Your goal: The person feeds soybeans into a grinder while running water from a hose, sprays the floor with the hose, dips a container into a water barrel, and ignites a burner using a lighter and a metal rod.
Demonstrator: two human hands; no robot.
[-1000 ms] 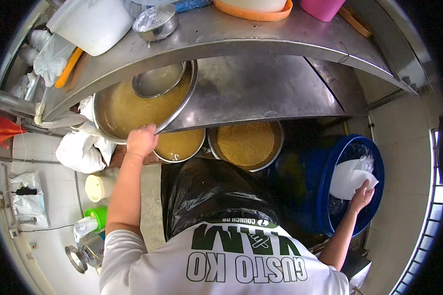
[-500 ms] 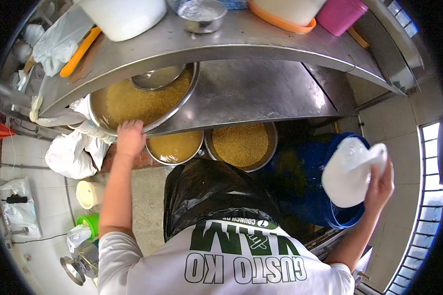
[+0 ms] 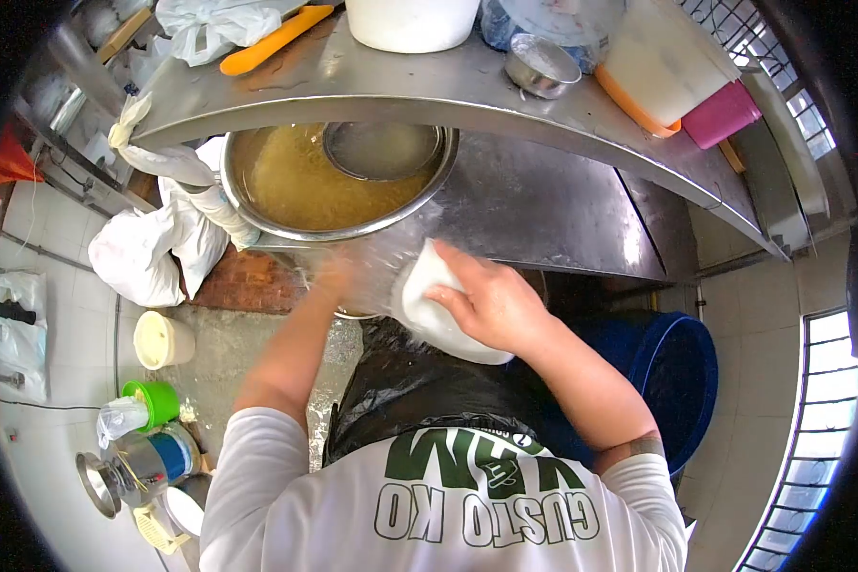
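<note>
R grip (image 3: 491, 303) moved white container (image 3: 439, 326): drum (image 3: 622, 345) → nr L grip (image 3: 337, 276).

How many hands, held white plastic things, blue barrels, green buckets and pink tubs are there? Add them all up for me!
Hands: 2, the left hand (blurred) and right hand
Held white plastic thing: 1
Blue barrel: 1
Green bucket: 1
Pink tub: 1
Total: 6

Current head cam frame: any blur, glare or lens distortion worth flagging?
Head view: left hand heavily motion-blurred, right hand much crisper; head view: shelf front edge bowed and corners black, fisheye-like; head view: window at right near white, bright sheen on the metal counter.
</note>
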